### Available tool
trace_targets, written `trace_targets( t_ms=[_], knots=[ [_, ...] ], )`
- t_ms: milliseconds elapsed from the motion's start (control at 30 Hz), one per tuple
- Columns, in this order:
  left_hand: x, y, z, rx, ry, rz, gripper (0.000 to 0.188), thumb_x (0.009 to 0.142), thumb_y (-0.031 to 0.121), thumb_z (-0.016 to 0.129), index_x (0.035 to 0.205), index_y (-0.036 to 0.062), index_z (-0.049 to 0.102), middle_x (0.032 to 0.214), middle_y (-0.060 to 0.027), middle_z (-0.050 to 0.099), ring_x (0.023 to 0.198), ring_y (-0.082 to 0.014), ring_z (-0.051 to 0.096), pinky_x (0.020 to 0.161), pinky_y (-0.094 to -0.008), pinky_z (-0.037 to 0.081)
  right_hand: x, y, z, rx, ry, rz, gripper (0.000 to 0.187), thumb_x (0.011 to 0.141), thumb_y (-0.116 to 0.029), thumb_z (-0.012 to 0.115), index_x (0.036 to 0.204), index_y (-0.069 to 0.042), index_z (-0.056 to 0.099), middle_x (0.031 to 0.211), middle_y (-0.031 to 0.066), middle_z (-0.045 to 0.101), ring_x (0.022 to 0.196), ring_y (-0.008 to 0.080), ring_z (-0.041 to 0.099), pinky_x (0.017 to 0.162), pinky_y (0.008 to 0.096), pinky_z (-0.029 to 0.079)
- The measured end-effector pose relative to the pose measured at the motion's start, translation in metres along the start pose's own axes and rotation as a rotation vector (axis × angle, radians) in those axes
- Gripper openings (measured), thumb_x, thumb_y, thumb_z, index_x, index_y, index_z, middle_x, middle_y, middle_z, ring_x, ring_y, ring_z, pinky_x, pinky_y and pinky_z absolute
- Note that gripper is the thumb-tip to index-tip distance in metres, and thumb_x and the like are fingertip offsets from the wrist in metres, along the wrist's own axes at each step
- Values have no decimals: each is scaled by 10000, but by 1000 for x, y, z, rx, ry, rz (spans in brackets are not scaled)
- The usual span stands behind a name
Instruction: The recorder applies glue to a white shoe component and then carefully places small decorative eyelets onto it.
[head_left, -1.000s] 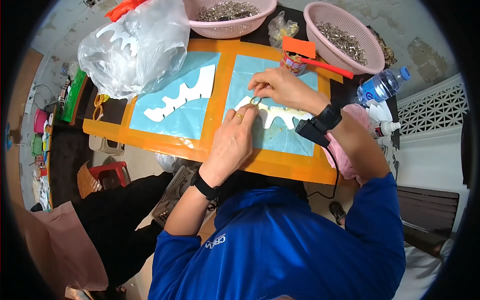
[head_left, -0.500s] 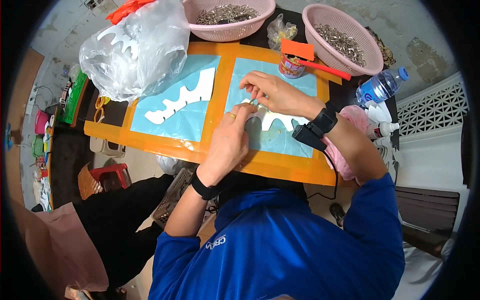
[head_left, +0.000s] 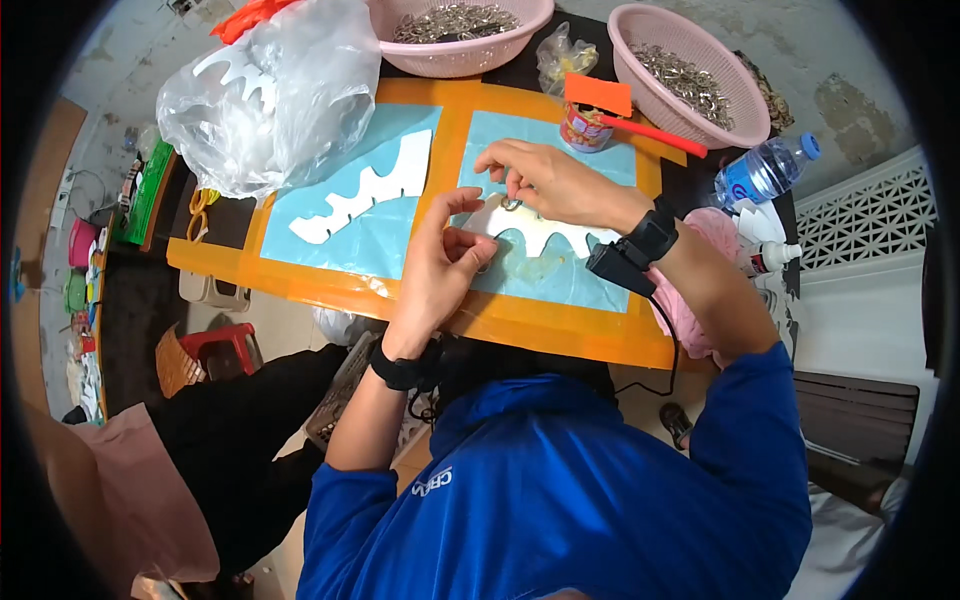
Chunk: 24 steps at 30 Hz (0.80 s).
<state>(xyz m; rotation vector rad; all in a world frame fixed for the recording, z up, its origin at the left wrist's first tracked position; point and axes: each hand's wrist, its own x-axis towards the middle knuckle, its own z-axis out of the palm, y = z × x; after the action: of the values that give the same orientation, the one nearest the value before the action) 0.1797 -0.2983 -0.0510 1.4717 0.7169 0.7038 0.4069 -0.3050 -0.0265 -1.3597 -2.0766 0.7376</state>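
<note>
My right hand bends over the white toothed foam-like piece on the right blue sheet. Its thumb and fingers pinch a small silver metal clip against the upper edge of that piece. Just left of it, my left hand is raised off the clip, with the index finger stretched and the thumb pressed to the other curled fingers. Whatever lies in that pinch, if anything, is too small to make out. A second white toothed piece with dark slits lies on the left blue sheet.
Two pink baskets of metal clips stand along the back. A clear plastic bag holds white pieces. A tub carries an orange card and red stick. A water bottle, pink cloth and yellow scissors surround the orange-taped board.
My left hand has drawn back from the clip, down and left, and its index finger has lifted. My right hand stays at the clip, now more visible.
</note>
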Motion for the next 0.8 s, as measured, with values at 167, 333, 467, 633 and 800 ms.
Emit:
trace_targets(
  t_ms=[167, 333, 467, 633, 800],
  knots=[
    [0, 6, -3, -207, 38, 11, 515, 936, -67, 667, 1404, 18, 472, 1307, -112, 548, 950, -142, 680, 839, -269, 536, -1, 3, -2, 0, 18, -53, 355, 826, 103, 554, 1155, -26, 587, 1045, 108, 606, 859, 204, 582, 790, 338, 509],
    [-1, 8, -2, -386, 128, 59, 492, 960, -47, 646, 1408, 12, 452, 1292, -111, 524, 977, -144, 661, 910, -294, 538, -8, -18, -8, 120, 99, 32, 204, 893, 13, 636, 1094, -18, 622, 988, 54, 654, 869, 146, 602, 783, 320, 517],
    [1, 8, 12, -373, 180, 205, 526, 942, -51, 671, 1414, 24, 452, 1299, -105, 500, 1018, -149, 634, 926, -302, 545, -25, -33, -6, 726, -1, 318, 181, 917, -63, 722, 1063, -4, 634, 944, 43, 678, 812, 98, 640, 725, 259, 540],
    [-4, 12, 27, -235, 87, 258, 630, 879, -85, 735, 1429, 33, 450, 1327, -112, 484, 1025, -154, 617, 904, -314, 590, -42, -36, -8, 878, -18, 311, 222, 875, -42, 778, 1043, 4, 641, 896, 43, 678, 783, 89, 655, 707, 235, 552],
    [-12, 14, 32, -66, 45, 181, 629, 831, -59, 798, 1372, 14, 486, 1269, -106, 496, 943, -131, 626, 826, -299, 636, -61, -51, 1, 804, -34, 325, 251, 858, 49, 732, 1093, 10, 652, 867, 15, 646, 798, 80, 649, 731, 242, 556]
  ],
)
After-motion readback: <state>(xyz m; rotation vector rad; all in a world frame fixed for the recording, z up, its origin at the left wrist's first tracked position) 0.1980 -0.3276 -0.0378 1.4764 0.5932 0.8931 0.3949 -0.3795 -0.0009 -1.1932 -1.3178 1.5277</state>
